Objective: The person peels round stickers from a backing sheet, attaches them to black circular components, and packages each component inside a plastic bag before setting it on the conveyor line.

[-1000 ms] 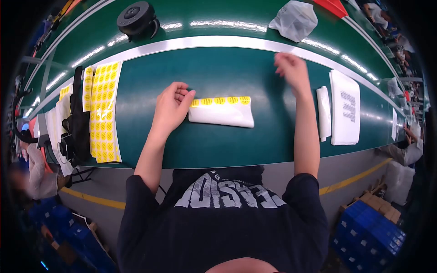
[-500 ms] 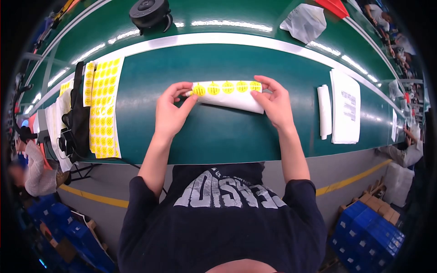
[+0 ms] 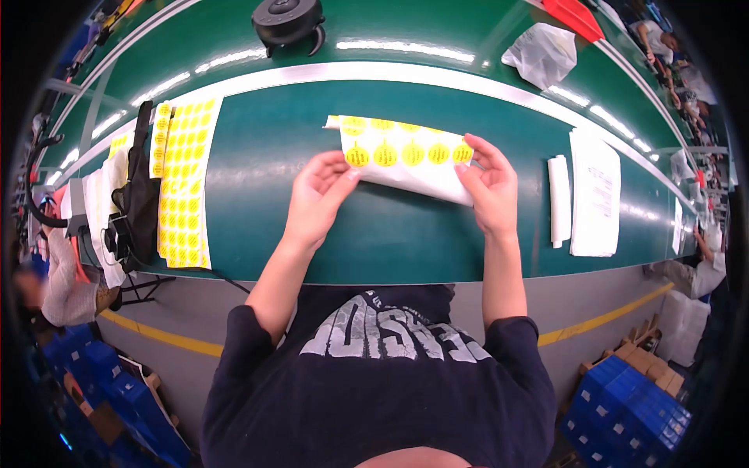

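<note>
A white sheet with round yellow stickers (image 3: 412, 155) is curled over on itself above the green table (image 3: 257, 179). Its left end is pinched between the thumb and fingers of my left hand (image 3: 320, 199). My right hand (image 3: 490, 187) grips the right end the same way. Two rows of yellow circles show on the upper side, and plain white backing shows below them. At the left lie flat sheets of yellow stickers (image 3: 186, 183) beside a narrow sticker strip (image 3: 161, 140).
A black round device (image 3: 287, 22), a clear plastic bag (image 3: 541, 56) and a red tray (image 3: 575, 17) sit beyond the white rail. A white roll (image 3: 559, 201) and printed white packet (image 3: 596, 193) lie right. Black straps (image 3: 140, 187) lie left. Other people are at both edges.
My right hand came in from the far right and took hold of the sheet's right end. The sheet has been raised and partly unrolled, so a second sticker row shows.
</note>
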Demonstrator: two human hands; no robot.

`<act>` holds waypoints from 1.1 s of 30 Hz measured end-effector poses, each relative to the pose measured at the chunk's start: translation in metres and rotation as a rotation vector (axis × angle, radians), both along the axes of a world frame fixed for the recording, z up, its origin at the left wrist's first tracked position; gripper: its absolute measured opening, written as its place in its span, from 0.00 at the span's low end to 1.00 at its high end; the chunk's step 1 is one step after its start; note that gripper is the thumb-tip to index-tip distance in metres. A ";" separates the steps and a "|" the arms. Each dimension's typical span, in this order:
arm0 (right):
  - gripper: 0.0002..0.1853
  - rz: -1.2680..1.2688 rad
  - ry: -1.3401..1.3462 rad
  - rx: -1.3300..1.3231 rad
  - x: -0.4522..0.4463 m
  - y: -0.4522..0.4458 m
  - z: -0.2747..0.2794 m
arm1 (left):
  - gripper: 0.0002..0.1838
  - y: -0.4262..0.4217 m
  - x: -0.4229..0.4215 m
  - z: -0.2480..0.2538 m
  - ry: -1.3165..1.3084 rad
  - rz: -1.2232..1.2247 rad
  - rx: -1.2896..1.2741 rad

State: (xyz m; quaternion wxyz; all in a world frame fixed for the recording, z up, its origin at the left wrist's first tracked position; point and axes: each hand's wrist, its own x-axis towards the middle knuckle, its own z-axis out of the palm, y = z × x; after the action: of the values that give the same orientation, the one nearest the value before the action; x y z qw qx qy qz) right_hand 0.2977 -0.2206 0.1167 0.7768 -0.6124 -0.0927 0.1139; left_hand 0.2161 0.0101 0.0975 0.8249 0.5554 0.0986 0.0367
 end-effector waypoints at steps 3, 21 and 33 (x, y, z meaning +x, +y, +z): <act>0.21 0.034 0.042 -0.010 -0.001 0.003 -0.005 | 0.16 -0.003 0.000 0.012 -0.005 -0.136 -0.084; 0.11 0.246 -0.411 -0.434 -0.024 0.056 0.042 | 0.07 -0.012 0.006 0.021 -0.148 -0.028 0.383; 0.09 0.058 -0.152 -0.248 0.005 0.046 0.014 | 0.08 -0.008 0.014 -0.002 0.034 -0.009 0.089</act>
State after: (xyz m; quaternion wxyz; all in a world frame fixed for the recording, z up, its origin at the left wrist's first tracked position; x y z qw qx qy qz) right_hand 0.3032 -0.1750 0.1307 0.6822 -0.7078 -0.1542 0.0999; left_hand 0.2300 0.0026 0.0955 0.7978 0.5925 0.1083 0.0280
